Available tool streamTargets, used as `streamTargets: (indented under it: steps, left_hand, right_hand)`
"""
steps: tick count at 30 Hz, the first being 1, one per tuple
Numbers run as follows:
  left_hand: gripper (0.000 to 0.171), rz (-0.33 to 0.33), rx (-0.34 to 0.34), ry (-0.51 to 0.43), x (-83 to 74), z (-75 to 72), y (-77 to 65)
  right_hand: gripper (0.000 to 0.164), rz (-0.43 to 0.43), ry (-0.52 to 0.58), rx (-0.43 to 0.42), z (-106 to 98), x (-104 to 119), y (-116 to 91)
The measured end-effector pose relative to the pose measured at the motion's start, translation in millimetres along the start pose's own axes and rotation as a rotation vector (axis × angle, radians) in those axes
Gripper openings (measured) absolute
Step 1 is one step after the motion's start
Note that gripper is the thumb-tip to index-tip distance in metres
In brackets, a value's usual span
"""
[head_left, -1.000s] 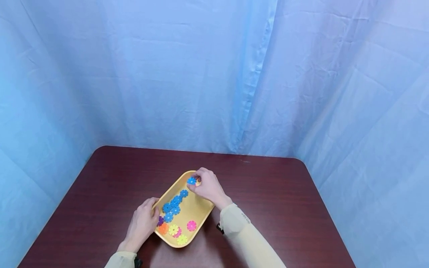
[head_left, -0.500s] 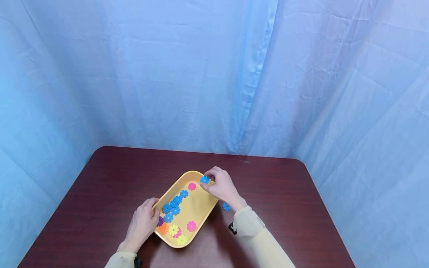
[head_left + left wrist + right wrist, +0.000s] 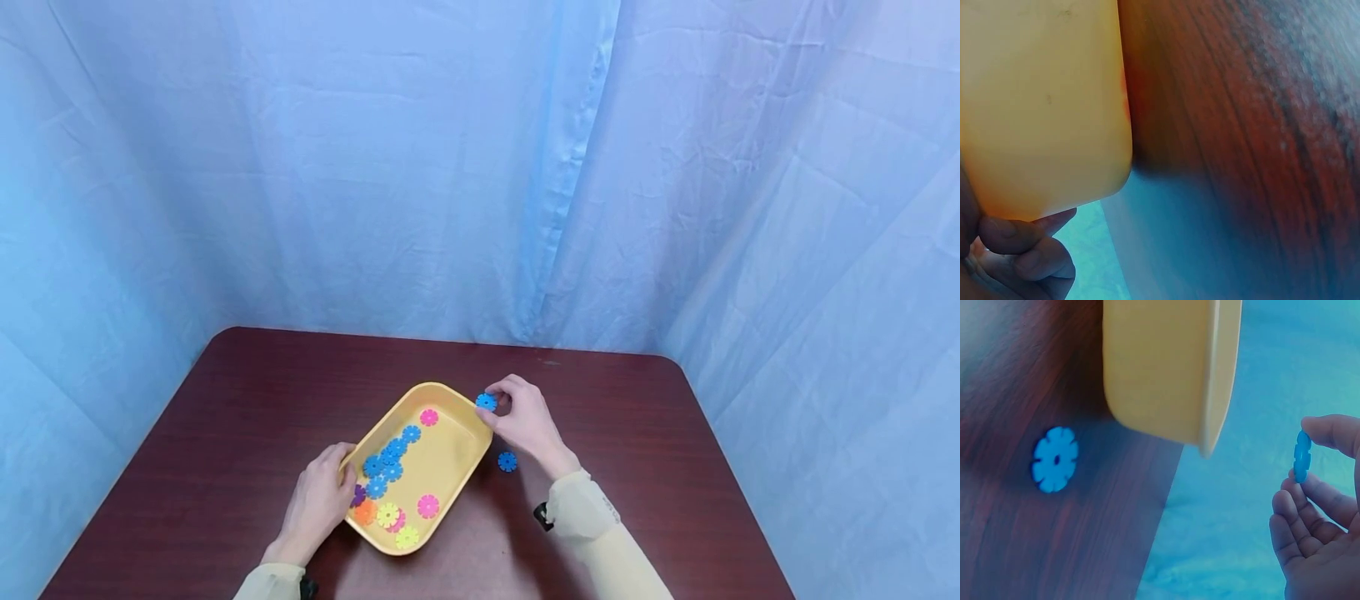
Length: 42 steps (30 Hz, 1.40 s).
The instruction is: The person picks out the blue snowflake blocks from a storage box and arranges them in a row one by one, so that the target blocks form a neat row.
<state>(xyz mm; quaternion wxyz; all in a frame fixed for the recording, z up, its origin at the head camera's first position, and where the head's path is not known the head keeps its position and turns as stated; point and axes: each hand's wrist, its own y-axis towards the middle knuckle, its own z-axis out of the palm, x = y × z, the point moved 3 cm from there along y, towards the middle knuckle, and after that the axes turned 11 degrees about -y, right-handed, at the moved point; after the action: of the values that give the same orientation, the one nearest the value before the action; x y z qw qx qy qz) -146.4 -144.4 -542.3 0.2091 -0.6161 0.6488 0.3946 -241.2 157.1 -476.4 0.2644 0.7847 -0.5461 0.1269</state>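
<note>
My left hand (image 3: 318,493) grips the left long side of a yellow plastic tray (image 3: 459,472), thumb inside the rim; in the left wrist view its curled fingers (image 3: 1044,257) show at the tray's corner. Between thumb and fingertips my right hand (image 3: 527,419) pinches a blue snowflake disc (image 3: 486,402) by its edges, just beyond the tray's far right corner. The right wrist view shows that disc edge-on, held in the air. A second blue snowflake disc (image 3: 507,462) lies flat on the table right of the tray. Several overlapping blue discs (image 3: 393,450) lie inside the tray.
Also in the tray are pink discs, one (image 3: 429,417) near the far end, yellow discs (image 3: 407,537), an orange disc (image 3: 365,512) and a partly hidden purple disc (image 3: 358,495). The dark red wooden table (image 3: 622,467) backs onto a light blue curtain (image 3: 420,167).
My right hand has carried the blue disc rightward out over the tray's rim, uncovering a pink disc inside and the blue disc on the table. My left hand stays on the tray.
</note>
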Motion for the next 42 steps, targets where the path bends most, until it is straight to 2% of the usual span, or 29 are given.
streamTargets:
  steps: [10, 16, 25, 30, 35, 42]
  left_hand:
    - [0.023, -0.038, 0.022, -0.005, 0.0, 0.5, 0.3]
    - [0.022, -0.030, 0.015, -0.002, -0.9, -0.9, -0.1]
    - [0.023, -0.045, 0.028, 0.001, 0.8, 1.0, -0.5]
    - [0.023, -0.047, 0.025, 0.000, 0.1, 1.2, -0.5]
    - [0.023, -0.041, 0.022, 0.001, -0.4, 1.2, 0.0]
    - [0.023, -0.047, 0.026, -0.001, 0.2, 0.9, 1.1]
  right_hand:
    - [0.025, 0.049, -0.015, -0.057, -9, -33, -22]
    - [0.025, 0.083, -0.026, -0.085, -11, -49, -36]
    - [0.025, 0.145, -0.040, -0.077, 7, -75, -62]
    - [0.023, 0.144, -0.045, -0.090, 19, -86, -74]
    - [0.024, 0.170, -0.029, -0.085, 25, -92, -80]
    - [0.022, 0.191, -0.050, -0.029, 29, -94, -82]
